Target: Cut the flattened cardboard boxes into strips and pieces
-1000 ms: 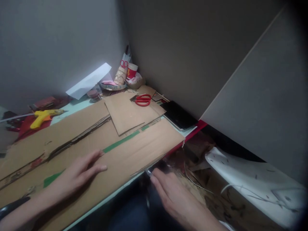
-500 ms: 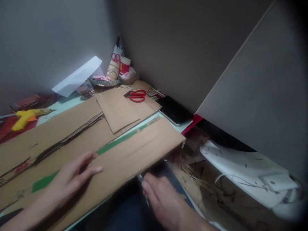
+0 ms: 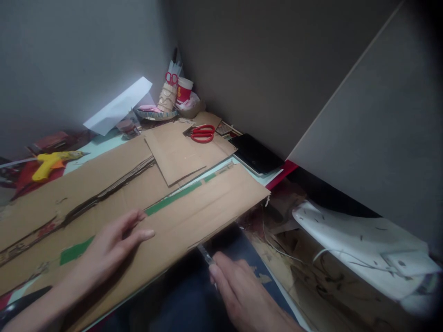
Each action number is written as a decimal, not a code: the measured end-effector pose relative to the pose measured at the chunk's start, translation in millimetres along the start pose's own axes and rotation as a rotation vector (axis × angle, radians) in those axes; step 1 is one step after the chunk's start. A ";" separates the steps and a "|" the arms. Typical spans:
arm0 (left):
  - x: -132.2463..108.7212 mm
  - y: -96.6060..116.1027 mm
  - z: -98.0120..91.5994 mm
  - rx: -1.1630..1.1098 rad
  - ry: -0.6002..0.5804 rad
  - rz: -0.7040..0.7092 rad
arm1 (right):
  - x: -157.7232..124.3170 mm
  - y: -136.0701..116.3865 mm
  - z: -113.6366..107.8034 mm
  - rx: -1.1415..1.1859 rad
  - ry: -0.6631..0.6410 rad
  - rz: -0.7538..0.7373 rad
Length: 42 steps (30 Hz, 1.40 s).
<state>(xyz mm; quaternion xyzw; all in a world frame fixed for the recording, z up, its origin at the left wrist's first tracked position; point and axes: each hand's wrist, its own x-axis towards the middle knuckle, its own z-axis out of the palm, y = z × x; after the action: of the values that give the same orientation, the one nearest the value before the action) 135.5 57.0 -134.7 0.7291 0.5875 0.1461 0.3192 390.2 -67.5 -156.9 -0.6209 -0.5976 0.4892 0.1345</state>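
Note:
My left hand (image 3: pixel 107 251) lies flat with fingers stretched out on a long cardboard sheet (image 3: pixel 194 212) that carries a strip of green tape (image 3: pixel 173 198). The sheet overhangs the table's front edge. Below that edge my right hand (image 3: pixel 242 295) is closed around a thin cutter (image 3: pixel 206 255), whose metal tip touches the cardboard's near edge. More cardboard sheets (image 3: pixel 180 152) lie stacked behind.
Red scissors (image 3: pixel 201 133) rest on the smaller cardboard piece. A black tablet (image 3: pixel 258 154) lies by the wall, a yellow glue gun (image 3: pixel 51 161) at the left, a red cup (image 3: pixel 183 92) and a white paper (image 3: pixel 117 108) in the corner. A white board (image 3: pixel 363 244) and scraps lie on the floor at right.
My right hand has drawn the cutter back toward me along the cardboard's near edge, and its blade now shows. My left hand stays pressed on the sheet. The view shifted slightly.

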 end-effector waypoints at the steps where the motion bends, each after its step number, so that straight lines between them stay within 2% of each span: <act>1: 0.0 1.4 -0.5 -0.008 -0.024 0.008 | 0.2 -1.3 -1.6 0.014 0.007 -0.008; 4: 0.4 4.5 -1.5 -0.059 -0.089 0.035 | 3.1 -8.5 -5.2 0.015 0.031 -0.040; 11: 1.3 -9.5 1.3 -0.013 -0.035 0.034 | -2.0 -1.6 23.3 0.040 -0.003 0.023; 15: 2.6 -17.3 2.5 0.000 -0.011 0.055 | 0.5 -2.8 16.8 -0.026 -0.014 -0.001; 19: 3.2 -11.8 3.1 -0.041 -0.012 0.053 | 6.8 -13.4 7.5 -0.005 0.025 -0.033; 26: -0.5 3.8 3.7 -0.072 -0.031 0.020 | -2.2 -3.4 32.8 0.010 0.010 -0.025; 33: 1.3 4.0 3.2 -0.107 -0.053 0.024 | 14.5 -13.2 18.6 0.051 0.097 -0.140; 39: -1.2 3.4 4.2 -0.108 -0.040 0.016 | 3.7 -13.6 41.2 -0.045 0.052 -0.047; 42: -2.2 3.8 4.0 -0.106 -0.030 0.020 | -0.1 -10.4 42.8 -0.048 0.057 -0.052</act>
<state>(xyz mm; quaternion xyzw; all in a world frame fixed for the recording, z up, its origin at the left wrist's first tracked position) 140.1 53.3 -135.0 0.7192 0.5668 0.1693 0.3645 351.1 -82.8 -169.8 -0.6218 -0.6211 0.4532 0.1491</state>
